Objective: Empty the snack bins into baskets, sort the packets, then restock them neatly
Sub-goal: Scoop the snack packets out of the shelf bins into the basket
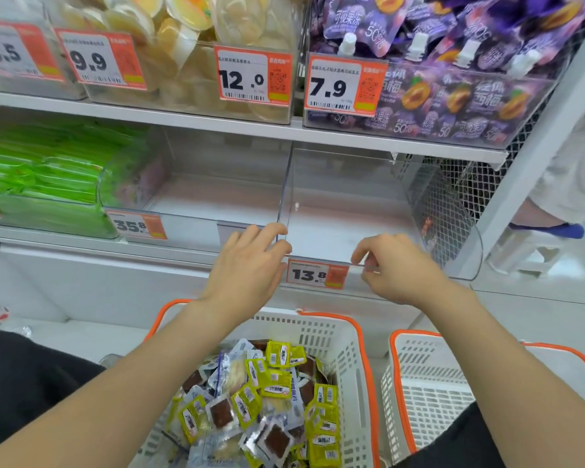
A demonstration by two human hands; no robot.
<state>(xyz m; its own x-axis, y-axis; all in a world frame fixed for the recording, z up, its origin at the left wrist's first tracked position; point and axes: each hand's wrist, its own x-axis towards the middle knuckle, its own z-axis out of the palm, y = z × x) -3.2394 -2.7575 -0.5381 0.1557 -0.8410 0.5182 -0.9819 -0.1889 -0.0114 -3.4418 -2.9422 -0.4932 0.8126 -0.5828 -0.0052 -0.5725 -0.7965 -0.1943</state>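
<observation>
Glossy packets (271, 400), yellow, silver and clear over dark squares, lie heaped in the white slotted plastic basket (338, 336) with an orange rim, below my arms. My left hand (250, 265) curls over the front left corner of the clear bin (466, 251) on the lower shelf (176, 253). My right hand (399, 268) pinches its thin front rim. Its walls are smooth, see-through and curved at the front, with a 13.8 tag (316, 274) between my hands.

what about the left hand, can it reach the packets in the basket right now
Probably yes: the left hand holds the clear bin just above the basket, which is open-topped, with the packets lying uncovered.
</observation>
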